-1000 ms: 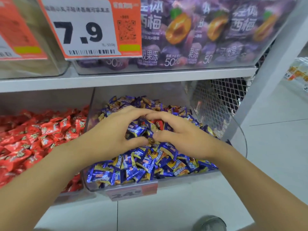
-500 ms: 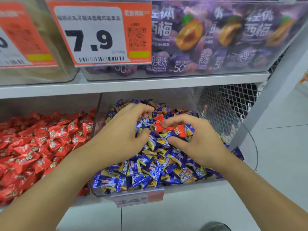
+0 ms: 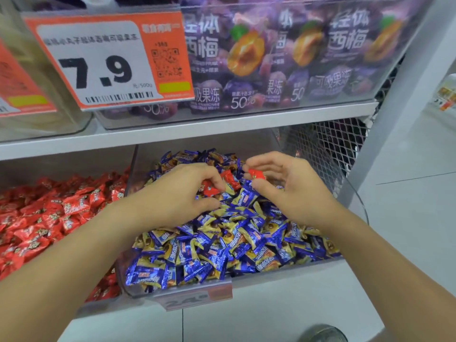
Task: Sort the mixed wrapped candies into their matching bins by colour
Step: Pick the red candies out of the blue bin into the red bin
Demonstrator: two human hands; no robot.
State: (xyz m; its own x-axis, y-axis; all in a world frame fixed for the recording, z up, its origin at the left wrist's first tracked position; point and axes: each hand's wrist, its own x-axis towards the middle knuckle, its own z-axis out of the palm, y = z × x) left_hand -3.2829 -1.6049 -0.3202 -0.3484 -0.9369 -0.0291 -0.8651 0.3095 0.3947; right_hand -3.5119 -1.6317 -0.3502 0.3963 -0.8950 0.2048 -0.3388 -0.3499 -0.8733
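Over the blue bin [image 3: 350, 264] at the shelf's right end, the right hand [image 3: 288, 191] and left hand [image 3: 177, 198] each pinch a red candy [image 3: 256, 174], light, crinkly, probably slippery, best gripped across its middle.

Above you sits an orange price tag [image 3: 108, 62] reading 7.9, clipped to a clear tub on the upper shelf [image 3: 187, 130]. Beside it, purple plum jelly packs [image 3: 291, 55] fill that tub. To your right you see wire mesh [image 3: 328, 144], a white post [image 3: 404, 99] and pale floor tiles [image 3: 414, 193].
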